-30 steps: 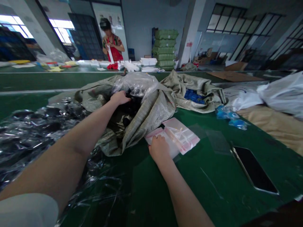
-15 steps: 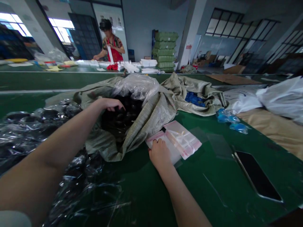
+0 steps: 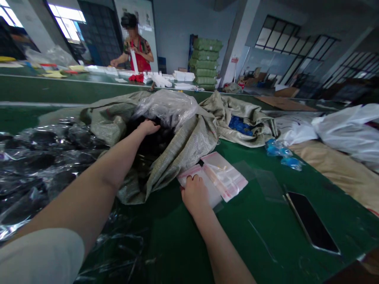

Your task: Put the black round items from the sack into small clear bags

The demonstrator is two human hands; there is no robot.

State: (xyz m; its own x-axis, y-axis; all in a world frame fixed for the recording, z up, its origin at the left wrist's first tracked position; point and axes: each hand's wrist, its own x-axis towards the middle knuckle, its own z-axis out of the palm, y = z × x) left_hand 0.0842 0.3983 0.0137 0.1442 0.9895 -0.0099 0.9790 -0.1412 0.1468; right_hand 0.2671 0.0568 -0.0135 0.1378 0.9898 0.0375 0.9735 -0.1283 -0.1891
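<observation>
My left hand [image 3: 149, 127] reaches into the mouth of a large woven sack [image 3: 189, 146] that holds dark rounded items [image 3: 152, 144]; its fingertips are lost among them. Over the sack's rim lies a clear plastic liner [image 3: 170, 106]. On the green table, my right hand [image 3: 195, 193] rests on a stack of clear plastic bags with pink edges [image 3: 213, 189], fingers curled over it; whether they grip a bag is unclear. A second pink-edged stack [image 3: 226, 175] lies just right of that hand. Many dark items in clear wrapping [image 3: 44, 161] are heaped at the left.
Beyond the first sack stands another woven sack [image 3: 237, 132] with blue items [image 3: 241, 124]. Blue wrapped pieces [image 3: 282, 154] and a phone [image 3: 312, 221] lie at the right, near white plastic bags [image 3: 352, 126]. Across the table, a person [image 3: 137, 51] handles white material.
My left hand has moved deeper into the sack, toward its far side. My right hand stays on the bags. The whole view has shifted slightly.
</observation>
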